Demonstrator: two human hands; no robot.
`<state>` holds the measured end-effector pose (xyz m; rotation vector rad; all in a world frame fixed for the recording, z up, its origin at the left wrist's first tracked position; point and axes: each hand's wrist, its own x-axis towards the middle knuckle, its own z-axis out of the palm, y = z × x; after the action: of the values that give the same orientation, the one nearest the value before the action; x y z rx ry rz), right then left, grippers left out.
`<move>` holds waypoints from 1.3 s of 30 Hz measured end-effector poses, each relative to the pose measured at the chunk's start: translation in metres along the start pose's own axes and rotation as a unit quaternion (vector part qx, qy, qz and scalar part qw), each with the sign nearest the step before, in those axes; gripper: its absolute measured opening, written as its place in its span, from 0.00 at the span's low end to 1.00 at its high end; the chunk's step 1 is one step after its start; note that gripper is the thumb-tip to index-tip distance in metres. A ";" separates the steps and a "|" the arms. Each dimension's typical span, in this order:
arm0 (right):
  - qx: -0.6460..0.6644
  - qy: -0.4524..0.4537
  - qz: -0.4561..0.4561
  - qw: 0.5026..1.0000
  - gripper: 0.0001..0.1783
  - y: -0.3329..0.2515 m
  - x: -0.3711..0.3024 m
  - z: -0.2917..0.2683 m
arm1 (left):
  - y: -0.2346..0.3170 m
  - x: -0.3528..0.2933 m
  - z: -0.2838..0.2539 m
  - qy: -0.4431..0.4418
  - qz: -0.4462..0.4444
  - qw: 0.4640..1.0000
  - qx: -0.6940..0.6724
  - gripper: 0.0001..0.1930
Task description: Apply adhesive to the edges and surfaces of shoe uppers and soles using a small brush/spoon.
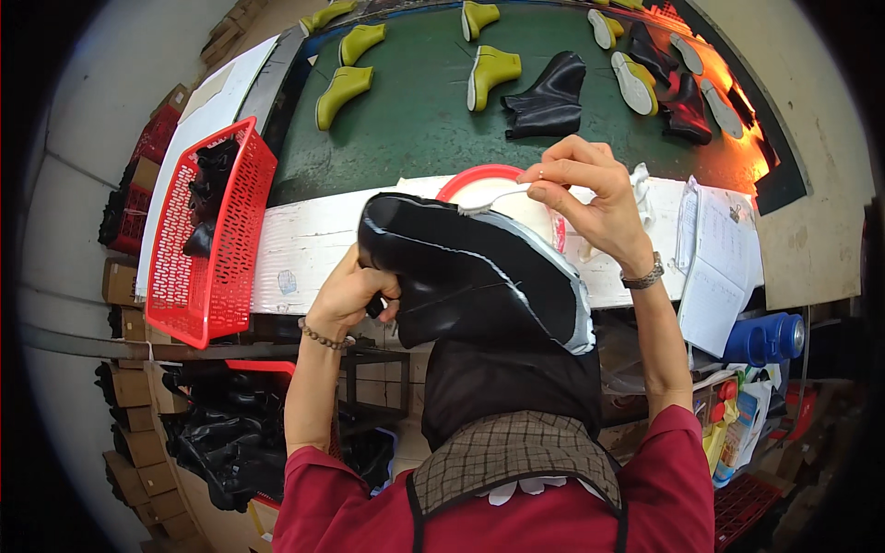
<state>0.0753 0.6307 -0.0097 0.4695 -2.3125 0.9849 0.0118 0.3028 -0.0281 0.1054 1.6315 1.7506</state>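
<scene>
A black boot upper (442,300) is tilted over the white bench, its underside turned up, with my left hand (355,293) closed on its side. White paste coats the far edge of that underside, and a thin white line runs along the near edge. Between the fingertips of my right hand (595,194) is a small white brush (477,205), like a toothbrush. Its bristle end touches the coated edge. Just behind the boot stands a round red-rimmed tub (484,172) with pale contents, partly hidden by the boot and brush.
Yellow-green shoe lasts (493,69) and black boots (548,97) lie on a green conveyor belt (406,138), beside an orange-glowing heater (751,138). A red basket (198,304) stands left. Papers (719,267) and a blue bottle (765,339) sit right. Black boots (230,433) fill the lower left.
</scene>
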 end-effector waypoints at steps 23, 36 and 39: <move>0.098 0.039 0.090 0.990 0.07 0.036 -0.029 0.010 | 0.003 -0.005 -0.042 0.097 0.102 0.985 -0.102 0.14; 0.291 0.235 0.388 0.842 0.11 0.064 -0.116 0.055 | 0.023 0.076 -0.030 0.062 0.033 0.967 -0.245 0.07; 0.271 0.290 0.373 0.839 0.09 0.071 -0.137 0.073 | 0.046 0.138 -0.021 0.069 0.018 0.957 -0.282 0.05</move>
<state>0.1175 0.6364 -0.1750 -0.5407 -1.6094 1.8588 -0.1196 0.3642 -0.0474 -0.2640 1.1646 2.2226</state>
